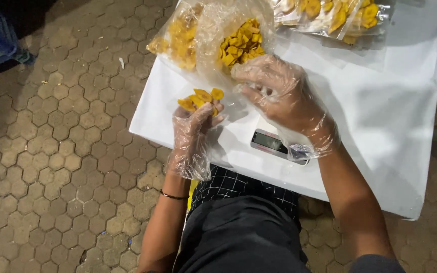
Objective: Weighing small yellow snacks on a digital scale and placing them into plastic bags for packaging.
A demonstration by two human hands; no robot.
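Left hand (pixel 194 121), in a thin clear plastic glove, grips a few yellow fried chips (pixel 201 97) above the white counter (pixel 380 111). Right hand (pixel 279 93), gloved too, pinches the open clear plastic bag of yellow chips (pixel 238 43), just beside a small grey digital scale (pixel 274 144).

Left hand (pixel 194 121), in a thin plastic glove, holds a few yellow chips (pixel 201 97) over the white table (pixel 380 116). Right hand (pixel 279 93), also gloved, grips the clear bag of chips (pixel 233 38) at its lower edge. Small digital scale (pixel 275 144) sits just below the right wrist; more filled bags (pixel 330 15) lie at the far edge.
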